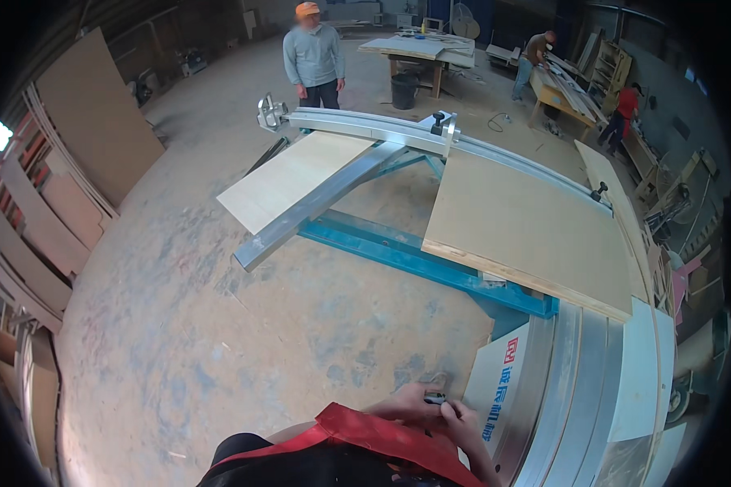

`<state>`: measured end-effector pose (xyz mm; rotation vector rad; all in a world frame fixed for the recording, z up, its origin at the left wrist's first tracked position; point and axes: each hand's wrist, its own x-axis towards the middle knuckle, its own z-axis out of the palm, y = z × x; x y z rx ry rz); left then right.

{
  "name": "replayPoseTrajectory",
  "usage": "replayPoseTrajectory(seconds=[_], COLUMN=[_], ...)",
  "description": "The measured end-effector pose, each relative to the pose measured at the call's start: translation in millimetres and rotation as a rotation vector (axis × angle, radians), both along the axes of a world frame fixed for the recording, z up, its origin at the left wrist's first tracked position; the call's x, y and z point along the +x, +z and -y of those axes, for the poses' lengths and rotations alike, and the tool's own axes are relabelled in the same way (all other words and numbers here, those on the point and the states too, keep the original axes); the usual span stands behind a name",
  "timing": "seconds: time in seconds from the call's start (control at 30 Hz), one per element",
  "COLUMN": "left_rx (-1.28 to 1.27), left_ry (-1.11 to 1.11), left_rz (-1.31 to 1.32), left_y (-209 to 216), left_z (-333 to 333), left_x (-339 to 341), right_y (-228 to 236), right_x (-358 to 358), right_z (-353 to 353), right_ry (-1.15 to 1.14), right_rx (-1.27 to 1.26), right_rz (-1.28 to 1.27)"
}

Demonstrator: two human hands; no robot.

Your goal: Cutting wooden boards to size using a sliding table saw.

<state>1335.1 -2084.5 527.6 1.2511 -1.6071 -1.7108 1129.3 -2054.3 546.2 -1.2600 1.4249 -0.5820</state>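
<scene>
Close in front of my red apron, my left hand (pixel 414 400) and my right hand (pixel 463 422) are together. Between them sits a small dark object with a pale part (pixel 435 398), too small to name. My left fingers are curled round it, and my right fingers are pinched at its right end. Just right of my hands stands the white side panel (pixel 495 377) of a sliding table saw. Farther off, a plywood board (pixel 528 227) lies on the saw's teal frame (pixel 398 256), against its metal fence (pixel 512 162).
A grey metal bar (pixel 300 215) juts left from the fence, beside a thinner plywood sheet (pixel 292 178). Beyond the fence stands a person in an orange cap (pixel 313 57). Two others work at benches at the far right. Large boards (pixel 89 114) lean along the left wall.
</scene>
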Motion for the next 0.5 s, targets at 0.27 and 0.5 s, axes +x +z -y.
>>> replayPoseTrajectory(seconds=[0.27,0.5], left_rx=[0.695,0.594], left_ry=[-0.132,-0.02], left_rz=[-0.371,0.022], left_y=[-16,-134], left_z=[187,472], left_x=[-62,-205], right_y=[-61,-99], right_x=[-85,-339], right_z=[190,485], right_ry=[0.262,0.244], right_rx=[-0.037,0.124], right_rz=[0.107,0.135])
